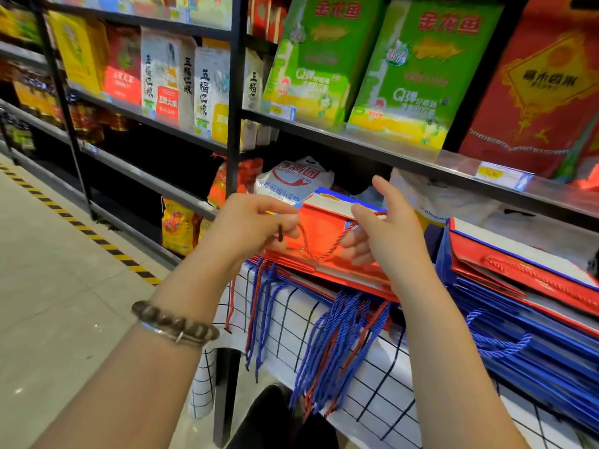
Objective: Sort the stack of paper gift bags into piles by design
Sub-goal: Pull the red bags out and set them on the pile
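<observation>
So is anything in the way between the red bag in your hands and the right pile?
Nothing visible. The left hand pinches the cord of the red bag and the right hand holds its top edge, above the middle pile. The right pile lies beside it, its top uncovered.

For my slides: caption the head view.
Left hand pinches the cord handle of a red gift bag; right hand grips the bag.

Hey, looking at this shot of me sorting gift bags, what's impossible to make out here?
1. Print on the red gift bag: head view, partly covered by the left hand and right hand.
2. Bags beneath it: head view, only edges and hanging cords show, so designs and count are unknown.
3. Right pile: head view, cut off by the frame's right edge.
4. Price tag: head view, blurred, unreadable.
</observation>
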`<action>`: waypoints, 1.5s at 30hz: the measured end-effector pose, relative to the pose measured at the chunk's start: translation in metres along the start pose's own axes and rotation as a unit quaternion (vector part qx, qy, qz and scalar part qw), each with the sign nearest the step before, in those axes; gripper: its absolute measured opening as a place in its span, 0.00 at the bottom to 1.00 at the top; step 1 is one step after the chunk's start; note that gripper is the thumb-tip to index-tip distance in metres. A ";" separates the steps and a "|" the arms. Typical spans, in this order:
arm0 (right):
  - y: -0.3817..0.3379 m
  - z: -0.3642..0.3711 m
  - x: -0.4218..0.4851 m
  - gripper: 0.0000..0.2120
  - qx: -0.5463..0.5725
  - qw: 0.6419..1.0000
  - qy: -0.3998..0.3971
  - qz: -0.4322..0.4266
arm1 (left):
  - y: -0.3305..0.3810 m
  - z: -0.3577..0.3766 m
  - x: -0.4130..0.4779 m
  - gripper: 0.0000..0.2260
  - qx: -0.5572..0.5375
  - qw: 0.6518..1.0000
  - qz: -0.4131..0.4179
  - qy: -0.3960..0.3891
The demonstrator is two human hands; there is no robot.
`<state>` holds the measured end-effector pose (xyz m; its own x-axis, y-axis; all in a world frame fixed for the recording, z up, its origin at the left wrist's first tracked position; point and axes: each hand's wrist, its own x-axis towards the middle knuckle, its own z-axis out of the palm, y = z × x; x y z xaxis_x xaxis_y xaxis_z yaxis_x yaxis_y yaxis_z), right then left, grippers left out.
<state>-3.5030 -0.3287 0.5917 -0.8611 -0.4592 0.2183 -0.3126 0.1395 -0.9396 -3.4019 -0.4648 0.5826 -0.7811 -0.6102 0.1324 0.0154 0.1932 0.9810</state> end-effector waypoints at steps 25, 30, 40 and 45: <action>0.030 0.012 -0.021 0.12 -0.358 0.917 -0.112 -0.135 | -0.014 0.004 0.014 0.09 0.026 0.997 0.022 -0.075; 0.015 0.020 -0.009 0.12 -0.338 0.927 -0.121 -0.108 | -0.011 0.007 0.014 0.08 -0.018 0.997 0.019 -0.067; 0.022 0.033 -0.012 0.07 -0.250 0.960 -0.017 -0.123 | -0.013 0.009 0.011 0.03 0.006 0.997 0.011 -0.071; 0.022 0.031 -0.017 0.07 -0.301 0.946 -0.019 -0.116 | -0.016 0.013 0.010 0.05 0.051 0.997 0.016 -0.059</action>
<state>-3.4829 -0.3453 0.5589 -0.7295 -0.5680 0.3810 -0.6737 0.5005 -0.5438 -3.4181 -0.4642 0.5666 -0.8492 -0.5092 0.1398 -0.0175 0.2918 0.9563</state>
